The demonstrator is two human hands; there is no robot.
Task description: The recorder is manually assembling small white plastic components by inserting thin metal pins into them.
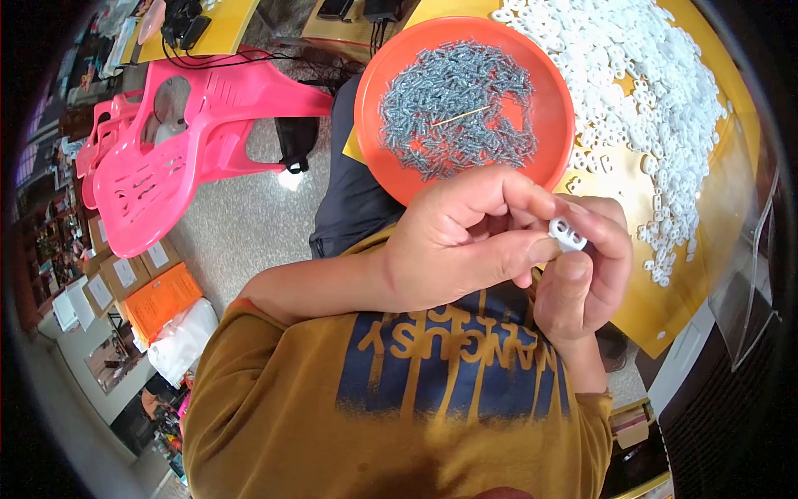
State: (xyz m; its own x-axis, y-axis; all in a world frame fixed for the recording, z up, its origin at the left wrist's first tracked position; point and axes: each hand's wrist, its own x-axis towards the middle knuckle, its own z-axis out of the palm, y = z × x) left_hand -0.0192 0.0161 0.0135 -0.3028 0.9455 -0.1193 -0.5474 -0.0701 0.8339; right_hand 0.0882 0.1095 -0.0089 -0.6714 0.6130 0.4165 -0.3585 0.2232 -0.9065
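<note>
Above my lap, a small white plastic piece (568, 235) with several dark holes is pinched between both hands. My left hand (465, 241) grips its left side with thumb and forefinger, the other fingers curled behind. Closed on its right side, my right hand (586, 279) has its thumb below and its forefinger above. Just beyond the hands is a round orange-red basin (376, 62), holding a heap of small grey metal pieces (449, 91) that look like screws or pins. A thin wooden stick (460, 116) lies across them.
A large pile of similar white plastic pieces (619, 66) spreads over the yellow tabletop (698, 287) at the right. Pink plastic chairs (191, 133) stand at the left. Cardboard boxes (129, 270), an orange packet (162, 299) and a white bag (187, 341) lie farther left.
</note>
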